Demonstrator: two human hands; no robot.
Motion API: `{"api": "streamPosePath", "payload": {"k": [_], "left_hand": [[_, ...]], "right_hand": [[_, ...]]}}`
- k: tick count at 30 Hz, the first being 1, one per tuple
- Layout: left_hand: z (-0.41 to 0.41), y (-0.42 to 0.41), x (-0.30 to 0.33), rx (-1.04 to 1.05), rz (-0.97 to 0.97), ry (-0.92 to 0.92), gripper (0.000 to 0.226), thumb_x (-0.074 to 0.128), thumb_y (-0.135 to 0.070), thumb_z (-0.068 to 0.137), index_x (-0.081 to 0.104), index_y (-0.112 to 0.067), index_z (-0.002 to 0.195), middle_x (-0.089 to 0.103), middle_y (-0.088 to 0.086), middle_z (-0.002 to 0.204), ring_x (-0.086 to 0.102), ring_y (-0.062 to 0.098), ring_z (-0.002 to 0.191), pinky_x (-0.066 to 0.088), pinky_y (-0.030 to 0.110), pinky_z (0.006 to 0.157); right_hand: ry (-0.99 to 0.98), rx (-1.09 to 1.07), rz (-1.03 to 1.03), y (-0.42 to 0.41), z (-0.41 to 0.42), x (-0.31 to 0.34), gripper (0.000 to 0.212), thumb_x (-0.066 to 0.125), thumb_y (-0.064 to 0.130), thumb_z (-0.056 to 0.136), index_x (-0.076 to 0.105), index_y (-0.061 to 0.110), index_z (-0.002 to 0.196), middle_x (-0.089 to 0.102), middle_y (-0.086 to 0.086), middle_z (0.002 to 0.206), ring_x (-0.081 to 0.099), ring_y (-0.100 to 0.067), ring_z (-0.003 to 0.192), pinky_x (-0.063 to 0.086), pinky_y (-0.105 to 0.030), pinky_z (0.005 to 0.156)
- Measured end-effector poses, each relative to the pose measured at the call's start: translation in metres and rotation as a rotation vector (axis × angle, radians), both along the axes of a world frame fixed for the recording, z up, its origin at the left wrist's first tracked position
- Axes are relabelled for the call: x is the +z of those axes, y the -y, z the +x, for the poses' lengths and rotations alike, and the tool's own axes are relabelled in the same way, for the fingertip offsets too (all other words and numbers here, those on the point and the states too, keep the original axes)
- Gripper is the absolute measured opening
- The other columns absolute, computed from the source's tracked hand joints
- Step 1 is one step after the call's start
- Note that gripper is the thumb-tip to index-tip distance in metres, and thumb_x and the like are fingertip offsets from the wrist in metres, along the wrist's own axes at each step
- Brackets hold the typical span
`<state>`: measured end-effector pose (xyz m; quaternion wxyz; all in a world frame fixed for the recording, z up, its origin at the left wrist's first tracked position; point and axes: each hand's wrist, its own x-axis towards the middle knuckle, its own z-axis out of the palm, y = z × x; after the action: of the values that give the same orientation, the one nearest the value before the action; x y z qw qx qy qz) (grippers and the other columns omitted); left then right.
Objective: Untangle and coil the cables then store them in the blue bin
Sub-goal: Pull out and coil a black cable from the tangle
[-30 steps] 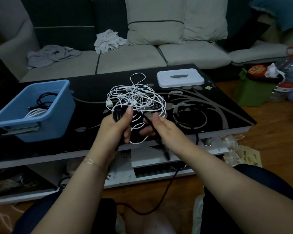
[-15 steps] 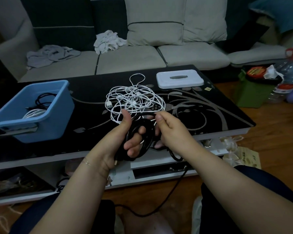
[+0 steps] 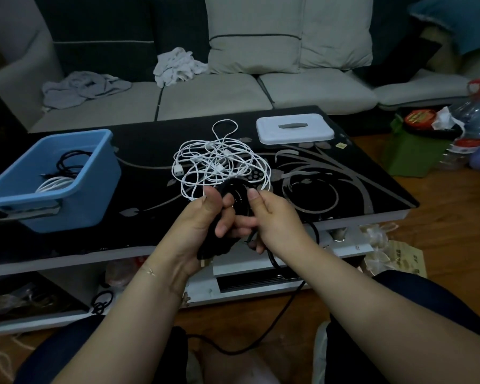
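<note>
Gripping black cable coil point(image 3: 237, 195) | left hand point(image 3: 203, 225) clenched round loops | right hand point(image 3: 272, 217) pinching strand

Head view under dim, even indoor light with a cool bluish cast; no single source is evident and shadows are soft and weak. The glossy black desk point(image 3: 344, 200) gives only faint reflections along its pale floral pattern, without hard glare. White cables point(image 3: 219, 164) at the desk centre are the brightest area and stay sharp. Wide-angle distortion bows the desk's front edge and stretches the forearms at the lower corners. Dark areas at the left edge lose detail.
</note>
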<state>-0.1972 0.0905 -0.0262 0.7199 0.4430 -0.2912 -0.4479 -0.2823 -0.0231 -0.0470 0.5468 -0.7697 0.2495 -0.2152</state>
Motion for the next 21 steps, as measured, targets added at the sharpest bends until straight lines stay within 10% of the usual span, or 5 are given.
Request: {"api": "streamPosePath", "payload": {"k": [9, 13, 21], "left_hand": [[0.001, -0.002, -0.003, 0.018, 0.084, 0.055, 0.072, 0.086, -0.059, 0.049, 0.055, -0.007, 0.087, 0.059, -0.002, 0.052, 0.043, 0.006, 0.038, 0.039, 0.016, 0.04], [-0.007, 0.0, -0.002, 0.045, 0.114, 0.062, 0.018, 0.072, -0.024, 0.077, 0.073, -0.008, 0.069, 0.07, 0.005, 0.063, 0.065, 0.012, 0.054, 0.055, 0.021, 0.052], [0.008, -0.003, -0.004, -0.167, 0.036, -0.191, 0.043, 0.065, -0.028, 0.081, 0.069, 0.0, 0.113, 0.044, -0.01, 0.038, 0.033, 0.002, 0.025, 0.037, 0.015, 0.04]], "right_hand": [[-0.133, 0.091, -0.05, 0.003, -0.004, 0.004, 0.055, 0.024, 0.052, 0.1, 0.056, 0.006, 0.1, 0.064, -0.021, 0.077, 0.056, -0.02, 0.037, 0.04, -0.024, 0.039], [-0.127, 0.199, 0.148, 0.005, -0.007, 0.009, 0.057, 0.022, 0.054, 0.1, 0.06, 0.012, 0.099, 0.065, -0.022, 0.07, 0.05, -0.027, 0.04, 0.037, -0.021, 0.036], [-0.189, 0.37, 0.398, 0.012, -0.016, 0.015, 0.039, 0.024, 0.043, 0.103, 0.044, 0.015, 0.123, 0.055, -0.016, 0.052, 0.036, -0.014, 0.032, 0.059, -0.038, 0.059]]}}
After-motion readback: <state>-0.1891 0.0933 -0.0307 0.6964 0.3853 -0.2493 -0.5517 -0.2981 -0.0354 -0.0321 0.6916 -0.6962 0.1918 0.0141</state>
